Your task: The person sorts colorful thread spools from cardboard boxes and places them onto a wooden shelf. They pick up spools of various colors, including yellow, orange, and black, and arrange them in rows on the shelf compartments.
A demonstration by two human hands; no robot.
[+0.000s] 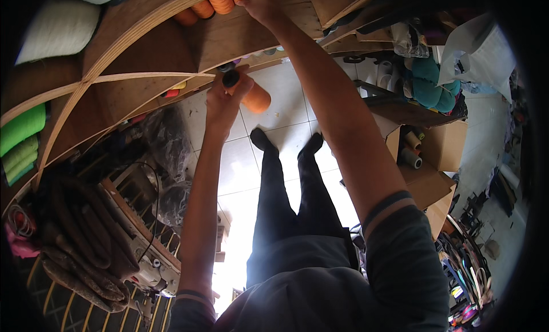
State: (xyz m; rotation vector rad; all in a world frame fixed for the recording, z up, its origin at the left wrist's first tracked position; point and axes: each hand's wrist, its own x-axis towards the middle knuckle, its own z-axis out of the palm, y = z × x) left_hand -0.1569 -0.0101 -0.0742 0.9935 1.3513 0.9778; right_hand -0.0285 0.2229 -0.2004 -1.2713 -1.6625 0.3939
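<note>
My left hand (227, 106) is wrapped round an orange thread spool (257, 100), which tilts over the floor in front of the shelf with its dark end near my fingers. Up at the top edge, my right hand (262, 7) reaches into a compartment of the wooden shelf (246, 32). Its fingers close on the end one of a row of orange thread spools (222, 4); the fingertips are partly cut off by the picture's edge.
Other compartments hold white thread cones (60, 32) and green spools (23, 129). A sewing machine (151, 272) stands at lower left beside a brown fabric bundle (86, 240). At right are an open cardboard box (426, 180) with spools and teal yarn bundles (429, 83).
</note>
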